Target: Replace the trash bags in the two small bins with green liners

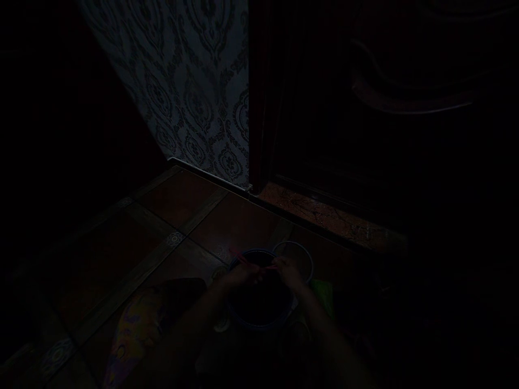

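Observation:
The scene is very dark. Both my hands meet over a dark round bowl (259, 319) that stands on the tiled floor. My left hand (243, 274) is closed around a thin reddish stick-like thing (240, 256) that pokes out up and to the left. My right hand (288, 270) is closed close beside it, fingers pinched at the same spot; what it holds is too dim to name. A second, paler round bowl or lid (298, 255) lies just behind the right hand.
A brown tiled floor (178, 227) with patterned borders stretches to the left. A patterned curtain (194, 81) hangs at the back, beside a dark wooden door frame (259, 108) and stone threshold (332, 219). Colourful cloth (133, 329) lies by my left arm, something green (324, 297) by my right.

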`<state>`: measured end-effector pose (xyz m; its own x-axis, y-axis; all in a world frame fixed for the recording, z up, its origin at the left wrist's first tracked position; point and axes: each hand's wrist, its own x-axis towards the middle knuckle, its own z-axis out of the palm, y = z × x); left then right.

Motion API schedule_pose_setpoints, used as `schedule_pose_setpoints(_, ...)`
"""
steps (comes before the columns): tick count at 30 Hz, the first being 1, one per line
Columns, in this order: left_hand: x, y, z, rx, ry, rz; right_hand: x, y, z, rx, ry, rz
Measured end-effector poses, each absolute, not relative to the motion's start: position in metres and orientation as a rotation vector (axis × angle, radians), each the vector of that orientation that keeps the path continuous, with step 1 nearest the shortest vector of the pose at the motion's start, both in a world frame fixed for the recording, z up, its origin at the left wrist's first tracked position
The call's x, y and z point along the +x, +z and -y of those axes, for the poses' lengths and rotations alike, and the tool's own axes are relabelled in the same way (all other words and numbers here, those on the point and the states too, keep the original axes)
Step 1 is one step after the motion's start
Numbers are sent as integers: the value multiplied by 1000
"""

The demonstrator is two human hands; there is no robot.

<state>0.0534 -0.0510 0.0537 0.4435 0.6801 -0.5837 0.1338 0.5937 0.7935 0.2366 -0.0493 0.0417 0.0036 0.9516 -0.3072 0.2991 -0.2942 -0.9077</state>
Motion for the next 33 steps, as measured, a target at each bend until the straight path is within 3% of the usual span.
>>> schedule_pose_setpoints(6,55,48,58,765,597,-1295,244,39,66,-1676,1429,1179)
schedule_pose_setpoints(13,57,46,50,1612,362,-1481,259,29,80,-1919,1293,1516)
schedule_pose_setpoints(17,64,49,54,1861,255,-1564,236,37,67,-1731,1033,1770)
schedule_pose_setpoints(23,62,46,58,1889,492,-1459,206,29,51,-1387,1387,1710)
schedule_pose_setpoints(33,68,19,77,1621,890,-1624,207,14,48,-1456,1548,1645)
